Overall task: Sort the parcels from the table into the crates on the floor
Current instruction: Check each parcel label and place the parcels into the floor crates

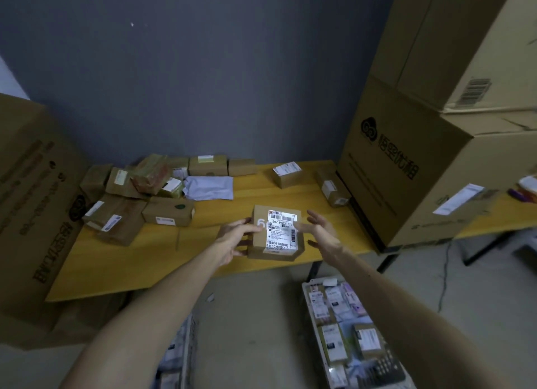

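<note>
Left hand (236,237) gripping parcel (280,236) by left edge, right hand (321,230) spread wide beside its right

Brown parcel (276,234) with white barcoded label (282,231), yellow table (174,258), grey wall (203,69).

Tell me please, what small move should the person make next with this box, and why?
Probably close the right hand on the right side of the labelled box. Only the left hand grips it, at its left edge, while the right hand is open beside it. With both hands holding, the box could go down to a crate on the floor below.
</note>
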